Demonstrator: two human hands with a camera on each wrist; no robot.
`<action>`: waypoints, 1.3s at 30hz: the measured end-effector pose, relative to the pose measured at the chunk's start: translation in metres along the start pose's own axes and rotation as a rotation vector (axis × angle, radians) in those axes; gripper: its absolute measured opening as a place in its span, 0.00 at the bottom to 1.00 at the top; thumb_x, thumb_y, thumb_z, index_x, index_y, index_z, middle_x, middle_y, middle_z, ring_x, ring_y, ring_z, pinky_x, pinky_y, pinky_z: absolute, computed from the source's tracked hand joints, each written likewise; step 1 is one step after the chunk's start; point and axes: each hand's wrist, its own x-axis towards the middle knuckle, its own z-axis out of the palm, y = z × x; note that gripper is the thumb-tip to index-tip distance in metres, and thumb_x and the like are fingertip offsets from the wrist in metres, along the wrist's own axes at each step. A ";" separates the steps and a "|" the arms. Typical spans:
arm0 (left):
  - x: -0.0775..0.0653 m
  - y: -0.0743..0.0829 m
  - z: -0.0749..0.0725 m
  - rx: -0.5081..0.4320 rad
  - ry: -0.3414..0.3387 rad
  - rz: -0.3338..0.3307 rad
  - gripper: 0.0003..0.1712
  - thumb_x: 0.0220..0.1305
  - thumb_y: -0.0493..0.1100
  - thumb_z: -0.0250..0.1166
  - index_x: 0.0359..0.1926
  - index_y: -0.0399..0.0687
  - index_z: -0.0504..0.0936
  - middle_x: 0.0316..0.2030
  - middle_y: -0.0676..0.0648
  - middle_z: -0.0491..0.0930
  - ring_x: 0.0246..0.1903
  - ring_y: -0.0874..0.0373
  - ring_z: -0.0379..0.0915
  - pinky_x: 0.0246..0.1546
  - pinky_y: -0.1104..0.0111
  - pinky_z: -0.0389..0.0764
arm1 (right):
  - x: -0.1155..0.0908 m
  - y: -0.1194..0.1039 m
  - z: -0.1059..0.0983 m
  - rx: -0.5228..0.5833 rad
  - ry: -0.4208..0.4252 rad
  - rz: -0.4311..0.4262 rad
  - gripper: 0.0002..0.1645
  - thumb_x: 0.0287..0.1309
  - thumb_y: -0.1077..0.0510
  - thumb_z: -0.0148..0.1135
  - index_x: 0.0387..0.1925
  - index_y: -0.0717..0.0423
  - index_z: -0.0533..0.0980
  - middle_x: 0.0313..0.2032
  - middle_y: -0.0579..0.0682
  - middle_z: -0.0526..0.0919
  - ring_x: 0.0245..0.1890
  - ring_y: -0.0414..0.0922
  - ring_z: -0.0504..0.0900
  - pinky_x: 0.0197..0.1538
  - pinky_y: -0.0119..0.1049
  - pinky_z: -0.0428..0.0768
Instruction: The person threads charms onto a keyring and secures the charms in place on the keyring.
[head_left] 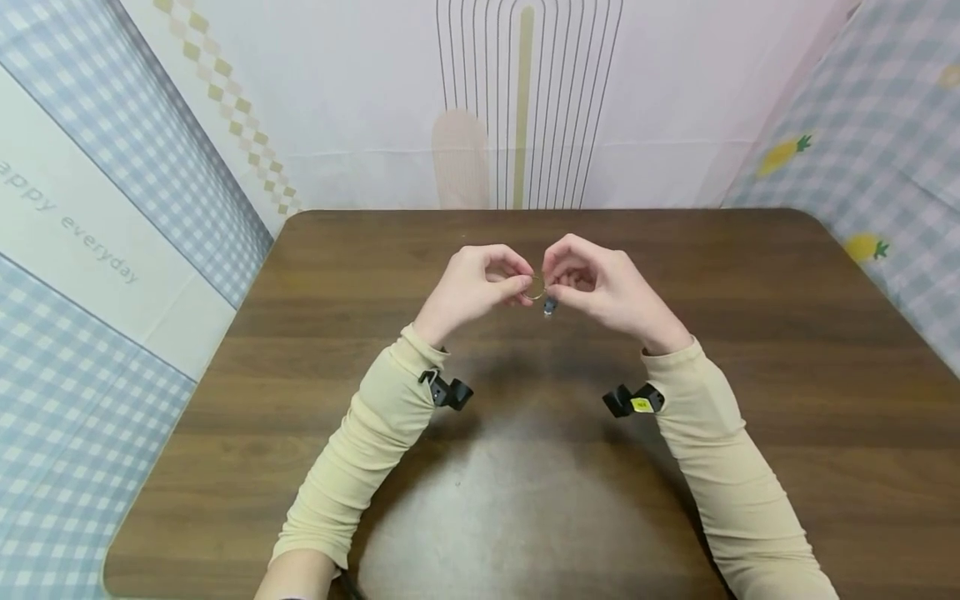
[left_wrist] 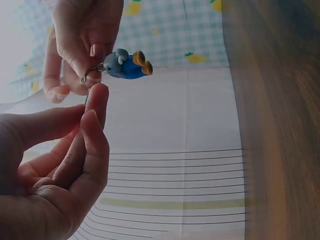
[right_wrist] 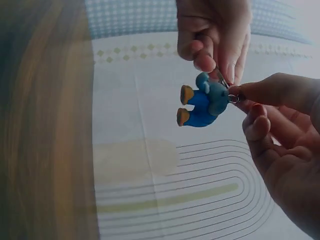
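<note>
Above the wooden table (head_left: 300,333), the left hand (head_left: 474,281) and right hand (head_left: 603,279) meet tip to tip, with both forearms angled inward from the lower edge of the head view. Both wrists are bent so that the thumbs and forefingers face each other. A small keychain (right_wrist: 204,104) is located between the fingertips, raised clear of the surface.

Left grip: narrow; thumb and fingers pinch one side of the thin metal ring (head_left: 536,297) of the keychain. Right grip: narrow; thumb and forefinger pinch the metal parts opposite, the remaining fingers curled. The blue figurine (left_wrist: 128,65) hangs just beside the right fingertips, orange feet toward the table.

Visibility: the fingertips cover portions of the ring. Whether the right fingertips bear on the ring or on the small link (right_wrist: 233,98) at the figurine's head cannot be told. In the head view, the figurine is small and partly hidden by the right hand. The left wrist view cuts off the right hand at the top; the right wrist view likewise crops the left hand. The right elbow lies outside the head view.
</note>
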 end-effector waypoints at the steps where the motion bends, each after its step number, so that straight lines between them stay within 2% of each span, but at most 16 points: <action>1: 0.000 0.000 0.000 -0.002 0.001 -0.003 0.06 0.62 0.35 0.65 0.40 0.38 0.83 0.34 0.40 0.85 0.32 0.48 0.86 0.37 0.60 0.85 | 0.000 -0.002 0.001 -0.038 0.011 -0.027 0.10 0.55 0.69 0.64 0.38 0.57 0.76 0.29 0.48 0.82 0.27 0.37 0.78 0.32 0.25 0.74; 4: 0.001 0.001 0.001 0.016 0.009 0.001 0.06 0.62 0.34 0.65 0.40 0.37 0.83 0.33 0.39 0.86 0.28 0.53 0.85 0.35 0.63 0.85 | 0.000 -0.005 0.002 -0.165 0.041 -0.111 0.10 0.54 0.71 0.65 0.36 0.56 0.77 0.28 0.46 0.82 0.27 0.36 0.76 0.33 0.25 0.74; 9: 0.002 0.003 0.005 0.012 0.012 -0.003 0.05 0.62 0.32 0.64 0.39 0.35 0.83 0.33 0.38 0.86 0.31 0.47 0.86 0.37 0.59 0.86 | -0.002 -0.009 0.004 -0.277 0.074 -0.186 0.13 0.50 0.74 0.66 0.35 0.57 0.77 0.30 0.48 0.82 0.30 0.39 0.78 0.36 0.29 0.76; 11: 0.002 0.004 0.007 0.007 0.003 -0.013 0.04 0.62 0.32 0.64 0.38 0.35 0.83 0.34 0.38 0.86 0.33 0.45 0.86 0.38 0.56 0.85 | -0.003 -0.009 0.004 -0.285 0.077 -0.190 0.14 0.49 0.74 0.66 0.35 0.56 0.77 0.30 0.49 0.82 0.31 0.40 0.79 0.36 0.32 0.78; 18: 0.002 0.003 0.011 0.008 -0.043 -0.022 0.04 0.62 0.31 0.64 0.37 0.35 0.83 0.34 0.38 0.86 0.28 0.56 0.86 0.37 0.61 0.85 | -0.007 -0.009 0.005 -0.311 0.085 -0.194 0.14 0.50 0.76 0.64 0.36 0.58 0.77 0.31 0.50 0.82 0.32 0.41 0.78 0.36 0.34 0.78; 23: 0.002 0.001 0.014 -0.030 -0.083 -0.004 0.03 0.61 0.31 0.64 0.36 0.33 0.81 0.33 0.38 0.85 0.25 0.61 0.83 0.33 0.67 0.84 | -0.009 -0.011 0.005 -0.317 0.091 -0.195 0.14 0.51 0.76 0.62 0.36 0.57 0.77 0.30 0.49 0.81 0.31 0.40 0.75 0.34 0.32 0.75; 26: 0.002 -0.001 0.015 -0.040 -0.094 0.038 0.04 0.63 0.30 0.62 0.38 0.31 0.78 0.32 0.36 0.83 0.24 0.63 0.78 0.32 0.70 0.82 | -0.008 -0.012 0.006 -0.314 0.094 -0.197 0.14 0.51 0.76 0.62 0.36 0.57 0.77 0.30 0.49 0.80 0.31 0.40 0.73 0.34 0.32 0.73; 32: 0.001 -0.001 0.014 -0.027 -0.111 0.111 0.08 0.68 0.34 0.57 0.45 0.33 0.73 0.31 0.38 0.81 0.29 0.61 0.74 0.34 0.75 0.75 | -0.005 -0.012 0.007 -0.308 0.116 -0.189 0.12 0.53 0.74 0.64 0.37 0.60 0.75 0.30 0.51 0.80 0.31 0.41 0.73 0.34 0.30 0.72; 36: 0.000 -0.001 0.011 -0.105 -0.167 0.120 0.15 0.65 0.30 0.60 0.51 0.32 0.70 0.34 0.40 0.78 0.35 0.56 0.78 0.41 0.72 0.78 | -0.005 -0.010 0.009 -0.311 0.157 -0.201 0.10 0.53 0.74 0.62 0.36 0.61 0.75 0.29 0.51 0.79 0.30 0.41 0.72 0.34 0.28 0.71; 39: -0.001 -0.001 0.009 -0.179 -0.165 0.100 0.18 0.62 0.27 0.60 0.53 0.31 0.69 0.35 0.39 0.77 0.33 0.55 0.81 0.39 0.69 0.81 | -0.004 -0.010 0.009 -0.322 0.175 -0.213 0.10 0.54 0.74 0.62 0.36 0.62 0.74 0.28 0.52 0.78 0.30 0.42 0.72 0.34 0.28 0.70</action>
